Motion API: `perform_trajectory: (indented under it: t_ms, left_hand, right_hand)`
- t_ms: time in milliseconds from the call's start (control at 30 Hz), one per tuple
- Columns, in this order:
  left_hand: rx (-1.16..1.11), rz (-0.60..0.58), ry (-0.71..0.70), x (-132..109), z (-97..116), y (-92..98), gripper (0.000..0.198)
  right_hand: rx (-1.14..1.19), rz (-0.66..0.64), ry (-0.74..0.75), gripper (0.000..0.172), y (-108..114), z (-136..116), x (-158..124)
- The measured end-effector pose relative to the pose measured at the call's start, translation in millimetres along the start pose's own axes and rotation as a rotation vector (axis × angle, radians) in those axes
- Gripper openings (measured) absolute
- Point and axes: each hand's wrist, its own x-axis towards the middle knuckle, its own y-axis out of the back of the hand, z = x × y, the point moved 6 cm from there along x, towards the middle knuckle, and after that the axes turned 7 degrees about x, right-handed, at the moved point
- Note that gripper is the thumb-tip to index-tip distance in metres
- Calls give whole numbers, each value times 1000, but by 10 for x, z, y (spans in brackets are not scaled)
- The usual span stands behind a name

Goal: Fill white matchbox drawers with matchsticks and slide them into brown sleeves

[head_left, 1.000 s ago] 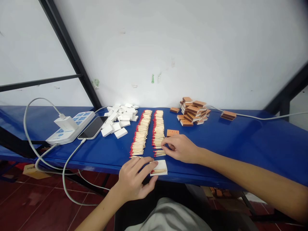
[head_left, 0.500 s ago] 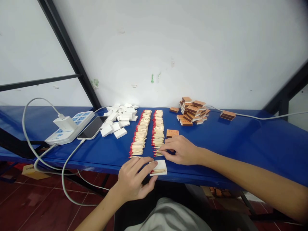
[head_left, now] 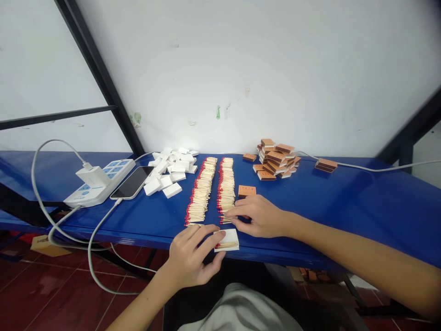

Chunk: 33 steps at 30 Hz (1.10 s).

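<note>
Between thumb and fingers, my left hand [head_left: 195,257] grips a white matchbox tray [head_left: 232,235] at the front edge of the table. A few matches [head_left: 227,245] lie in that tray, their red heads to the left. My right hand [head_left: 260,216] is at the near end of the right row of matches [head_left: 226,184], thumb and fingertips bent close together over them. Whether a match is pinched there cannot be made out. Left of it runs a second row of matches [head_left: 201,193]. Just behind my right hand lies an orange matchbox sleeve [head_left: 247,190].
White trays [head_left: 172,177] are heaped at the back left, beside a phone [head_left: 132,184] and a power strip [head_left: 113,172] with cables. Orange-brown matchboxes [head_left: 275,158] form a pile at the back right. Another small stack [head_left: 325,165] stands farther right by a cable.
My right hand has shifted very slightly left over the near matches. The left hand and the tray stay in place.
</note>
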Motion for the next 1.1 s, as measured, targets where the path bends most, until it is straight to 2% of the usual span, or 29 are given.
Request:
perform_trajectory:
  t_ms: [733,1100]
  left_hand:
    - [-21,0,5,-17,-7,-5,27]
    - [-25,6,1,-31,-8,-2,28]
  right_hand:
    - [10,65,-12,19,22,18,-3]
    - [54,16,110,22,-16,-43,-12]
